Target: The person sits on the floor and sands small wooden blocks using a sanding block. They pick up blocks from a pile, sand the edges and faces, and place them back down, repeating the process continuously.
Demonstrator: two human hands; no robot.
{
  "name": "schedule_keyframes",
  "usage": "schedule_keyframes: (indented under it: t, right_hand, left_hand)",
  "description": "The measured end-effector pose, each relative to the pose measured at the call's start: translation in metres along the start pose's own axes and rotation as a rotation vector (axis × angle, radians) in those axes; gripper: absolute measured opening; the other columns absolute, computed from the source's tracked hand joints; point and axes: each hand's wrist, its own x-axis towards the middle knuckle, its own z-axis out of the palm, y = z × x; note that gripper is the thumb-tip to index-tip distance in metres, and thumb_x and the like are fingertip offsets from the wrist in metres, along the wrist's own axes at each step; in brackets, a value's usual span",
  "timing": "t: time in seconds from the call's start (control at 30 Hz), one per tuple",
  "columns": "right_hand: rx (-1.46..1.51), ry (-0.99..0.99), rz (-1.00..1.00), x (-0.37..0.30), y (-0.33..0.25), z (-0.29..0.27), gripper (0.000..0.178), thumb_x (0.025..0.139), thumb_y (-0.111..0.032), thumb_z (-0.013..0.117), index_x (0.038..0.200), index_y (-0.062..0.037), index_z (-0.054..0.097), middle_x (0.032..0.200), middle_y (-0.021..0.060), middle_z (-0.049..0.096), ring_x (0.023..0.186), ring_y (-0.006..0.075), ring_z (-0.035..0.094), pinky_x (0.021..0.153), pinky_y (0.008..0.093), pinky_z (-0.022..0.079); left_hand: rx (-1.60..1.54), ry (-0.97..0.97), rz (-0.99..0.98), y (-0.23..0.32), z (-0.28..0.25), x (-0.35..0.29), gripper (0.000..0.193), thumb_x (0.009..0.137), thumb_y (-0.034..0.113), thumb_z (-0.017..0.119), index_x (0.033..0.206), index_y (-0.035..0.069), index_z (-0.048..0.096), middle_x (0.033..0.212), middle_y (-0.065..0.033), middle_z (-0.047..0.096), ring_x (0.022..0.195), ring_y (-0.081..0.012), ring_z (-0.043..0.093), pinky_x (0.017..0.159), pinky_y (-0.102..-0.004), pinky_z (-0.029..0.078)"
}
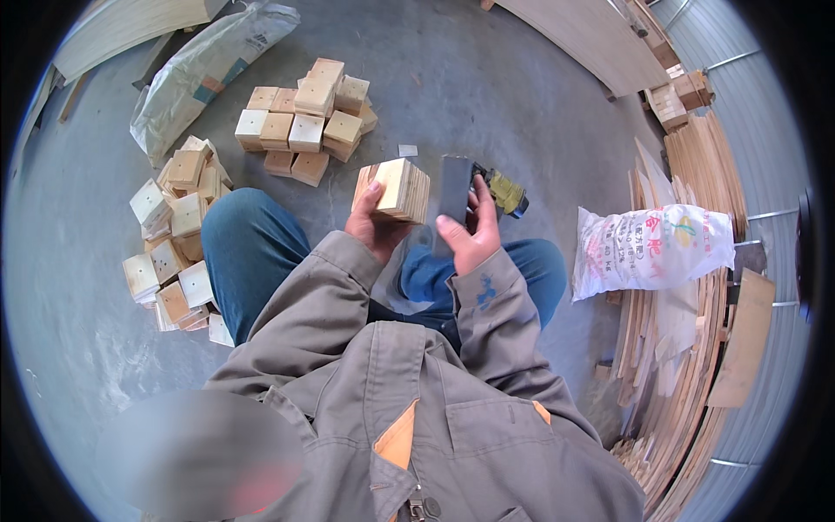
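Note:
My left hand (pixel 374 224) is closed around a square block of layered plywood (pixel 402 184), thumb on its near side. The block is held up in front of me between my knees, its striped layered edge facing right. In my right hand (pixel 474 233) is what looks like a power sander (pixel 452 196), with a flat dark grey face turned towards the block and a yellow-green body behind. A small gap separates the block from the sander. My right fingers wrap its black part, and the thumb presses near the grey face.
Similar wood blocks lie in a pile ahead (pixel 306 130) and another pile (pixel 178 235) by my left knee. A large white sack (pixel 213 74) lies at the far left. On the right, a filled white bag (pixel 657 250) rests over stacked wood strips (pixel 709 174).

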Motion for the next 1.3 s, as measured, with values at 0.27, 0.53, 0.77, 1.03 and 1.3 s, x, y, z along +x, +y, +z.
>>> schedule_keyframes:
  t: [0.27, 0.53, 0.77, 1.03, 1.3]
  right_hand:
    - [-0.611, -0.076, -0.426, -0.014, 0.026, 0.029, 0.078, 0.081, -0.022, 0.080, 0.149, -0.0014, 0.047, 0.149, 0.0322, 0.040, 0.137, 0.0470, 0.045, 0.113, 0.0483, 0.040]
    - [-0.580, 0.061, -0.120, 0.062, 0.060, -0.009, 0.074, 0.086, -0.030, 0.076, 0.147, 0.0011, 0.049, 0.148, 0.0313, 0.047, 0.138, 0.0437, 0.046, 0.117, 0.0433, 0.037]
    - [-0.685, -0.144, -0.452, -0.012, 0.016, 0.026, 0.070, 0.085, -0.025, 0.076, 0.145, 0.0001, 0.052, 0.149, 0.0357, 0.043, 0.129, 0.0519, 0.051, 0.110, 0.0509, 0.042]
    - [-0.712, -0.029, -0.239, 0.058, 0.044, 0.016, 0.070, 0.087, -0.031, 0.072, 0.147, -0.0014, 0.051, 0.148, 0.0330, 0.047, 0.132, 0.0471, 0.050, 0.112, 0.0461, 0.040]
    - [-0.753, -0.145, -0.499, -0.020, 0.021, 0.042, 0.072, 0.084, -0.026, 0.077, 0.147, -0.0035, 0.052, 0.148, 0.0364, 0.043, 0.123, 0.0499, 0.054, 0.107, 0.0524, 0.043]
  left_hand:
    - [0.044, -0.049, -0.021, 0.003, -0.009, -0.002, 0.065, 0.098, 0.049, 0.060, 0.148, 0.009, 0.048, 0.140, -0.0146, 0.060, 0.128, -0.0316, 0.058, 0.113, -0.0492, 0.044]
    - [0.017, 0.059, -0.055, -0.018, 0.001, -0.001, 0.060, 0.093, 0.041, 0.066, 0.142, 0.009, 0.052, 0.130, -0.0133, 0.062, 0.122, -0.0317, 0.061, 0.109, -0.0501, 0.047]
    - [-0.167, -0.187, 0.027, -0.004, -0.011, 0.010, 0.061, 0.096, 0.043, 0.059, 0.145, 0.008, 0.050, 0.141, -0.0155, 0.059, 0.128, -0.0326, 0.058, 0.112, -0.0498, 0.045]
    - [-0.064, 0.061, -0.005, -0.001, -0.007, -0.005, 0.061, 0.093, 0.042, 0.064, 0.145, 0.013, 0.050, 0.138, -0.0136, 0.059, 0.123, -0.0325, 0.060, 0.107, -0.0539, 0.048]
    - [-0.135, -0.110, 0.054, 0.007, -0.014, 0.000, 0.060, 0.098, 0.048, 0.052, 0.144, 0.009, 0.053, 0.141, -0.0140, 0.060, 0.129, -0.0327, 0.058, 0.113, -0.0482, 0.044]
